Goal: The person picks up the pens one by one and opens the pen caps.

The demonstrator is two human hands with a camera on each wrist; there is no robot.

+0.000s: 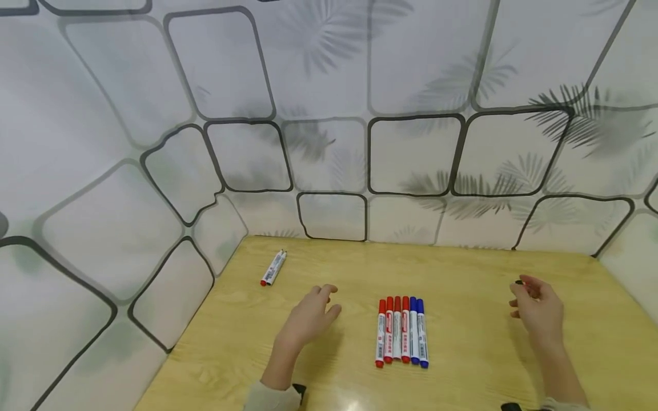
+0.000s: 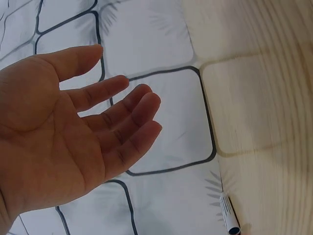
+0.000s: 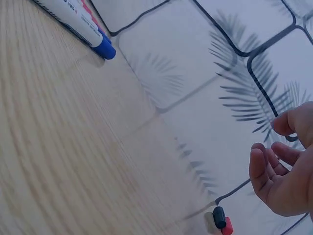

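Note:
My left hand (image 1: 308, 319) hovers over the table with its fingers spread and slightly bent. Its palm (image 2: 54, 142) has nothing in it in the left wrist view. To its right, whiteboard markers lie side by side in a row: several red-capped markers (image 1: 389, 330) and two blue-capped ones (image 1: 418, 333). My right hand (image 1: 540, 308) is at the table's right side, fingers loosely curled around no object. Beyond it a black marker end (image 3: 219, 217) and a red marker end (image 3: 227, 226) show; the hand hides them almost wholly in the head view.
Two markers (image 1: 274, 267), one with a red end and one with a black end, lie together at the back left. The wood-grain table (image 1: 329, 262) meets patterned curtain-like walls (image 1: 329, 154) at its back and sides.

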